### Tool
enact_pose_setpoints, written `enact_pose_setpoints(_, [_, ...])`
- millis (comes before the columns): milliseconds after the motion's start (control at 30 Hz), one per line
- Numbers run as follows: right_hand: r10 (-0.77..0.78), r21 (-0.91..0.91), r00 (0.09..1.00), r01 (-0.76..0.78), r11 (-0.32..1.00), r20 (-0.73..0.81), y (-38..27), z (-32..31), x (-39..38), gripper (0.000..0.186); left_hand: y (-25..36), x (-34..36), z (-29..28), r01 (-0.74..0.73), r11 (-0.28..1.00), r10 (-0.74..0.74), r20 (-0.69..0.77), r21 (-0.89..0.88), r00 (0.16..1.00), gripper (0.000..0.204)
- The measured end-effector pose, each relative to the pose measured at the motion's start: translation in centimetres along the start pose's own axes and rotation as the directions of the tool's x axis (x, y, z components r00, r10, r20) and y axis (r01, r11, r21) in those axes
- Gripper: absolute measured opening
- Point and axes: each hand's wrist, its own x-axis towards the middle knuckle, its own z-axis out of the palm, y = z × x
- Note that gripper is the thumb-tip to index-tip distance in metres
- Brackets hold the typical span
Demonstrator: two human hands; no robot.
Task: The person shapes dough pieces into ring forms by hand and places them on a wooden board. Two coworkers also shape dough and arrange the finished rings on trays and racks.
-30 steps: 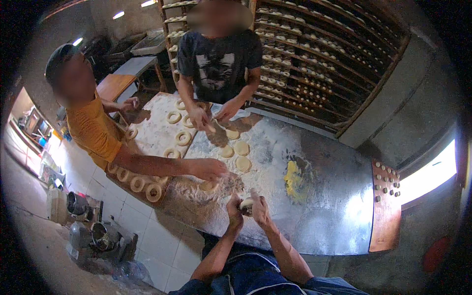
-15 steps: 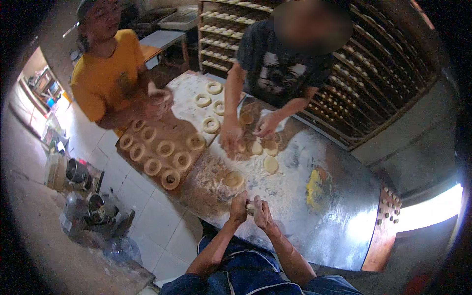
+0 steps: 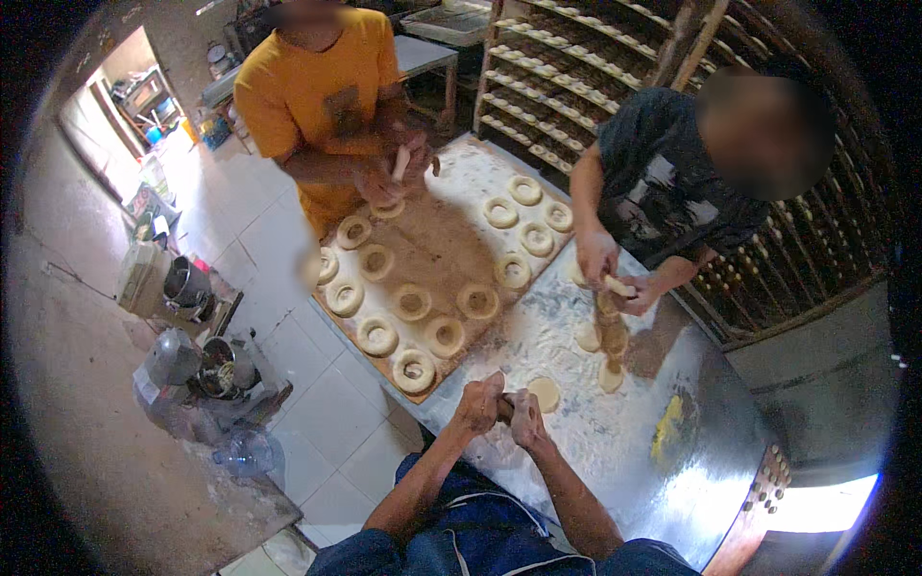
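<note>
Close together over the near edge of the floury metal table, my left hand and my right hand are closed around a small piece of dough. Fingers and shadow hide most of it. Just beyond my right hand a flat dough disc lies in the flour. Farther right are more dough pieces. To the left, a floured board bears several dough rings; the nearest ring sits at its front corner.
Across the board, a person in an orange shirt handles dough. A person in a dark shirt at the far right side holds a dough strip. Behind stand racks of shaped dough. A yellow smear marks the table.
My view has swung left, showing more of the board. My hands stay together on the dough. The person in the dark shirt has lifted both hands off the table, now with a dough strip.
</note>
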Motion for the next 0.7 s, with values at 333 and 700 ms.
enact_pose_setpoints(333, [-0.207,0.174,0.972,0.186,0.967,0.108,-7.4,3.1,12.9,0.055,-0.7,10.3,-9.7,0.269,0.382,-0.6,-0.016,-0.884,0.8,0.039])
enact_pose_setpoints(700, [-0.099,-0.484,0.956,-0.05,0.874,-0.277,-7.3,-2.4,14.3,0.056,-19.1,24.8,-12.3,-0.25,0.534,0.204,0.164,0.807,0.965,0.035])
